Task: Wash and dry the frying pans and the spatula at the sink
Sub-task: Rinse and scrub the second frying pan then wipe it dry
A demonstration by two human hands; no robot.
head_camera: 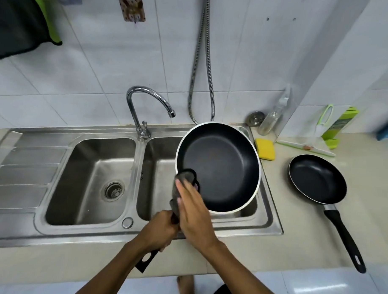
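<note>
1. Far left along the sink (75,235) there's the ribbed drainboard, then the left basin with its strainer (114,189); the tap (146,101) rises from the back rim between the two basins, spout leaning towards the right one.
2. Your left hand (161,229) is curled tight round the black handle of the large frying pan (223,170), right at the sink's front rim; the handle's end pokes out below your fist.
3. That pan is tipped up over the right basin, dark inside facing you.
4. Your right hand (193,210) has its fingers straight and pressed together, pushing a grey cloth (185,176) onto the pan's near-left rim; the cloth folds over the rim and trails down towards the handle.
5. On the counter (295,227), a yellow sponge (265,151) sits just beside the sink's back right corner; the small frying pan (317,179) lies flat, apart from the sink, handle running towards the front edge.
</note>
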